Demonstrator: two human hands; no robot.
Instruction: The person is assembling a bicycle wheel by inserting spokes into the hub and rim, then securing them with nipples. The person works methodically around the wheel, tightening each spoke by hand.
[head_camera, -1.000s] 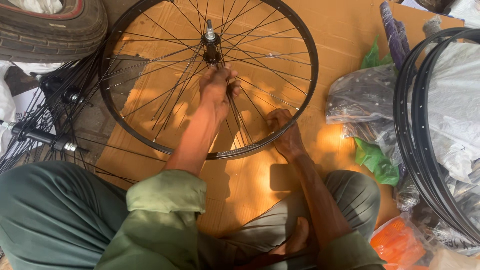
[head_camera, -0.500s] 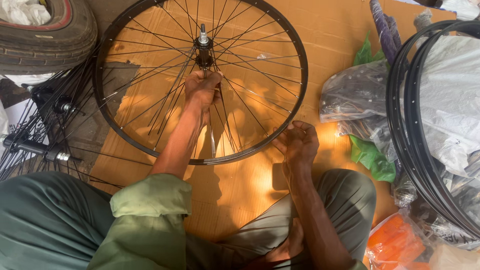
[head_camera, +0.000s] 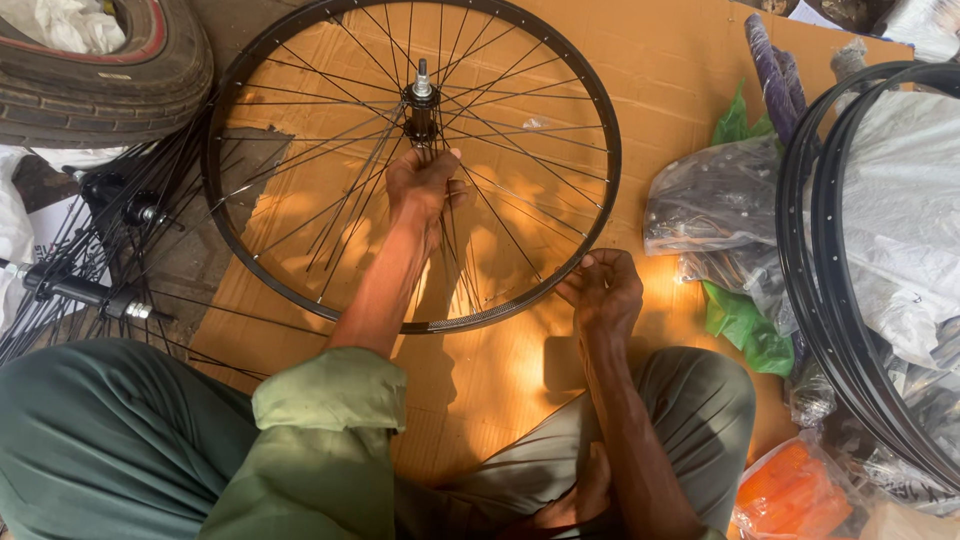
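Sitting on flattened cardboard on the floor; black spoked bicycle wheel lies flat mid-sheet. My left hand pinches spokes below the hub, right hand pinches the rim's near edge.

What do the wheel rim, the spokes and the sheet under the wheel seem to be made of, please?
Wheel rim: probably metal with a black painted finish, thin, rigid and faintly glossy. Spokes: thin metal wire, most likely steel, dark with light glints. Sheet under the wheel: brown corrugated cardboard, matte, with fine ribs and fold lines. The left hand is among the spokes; the right hand is at the rim.
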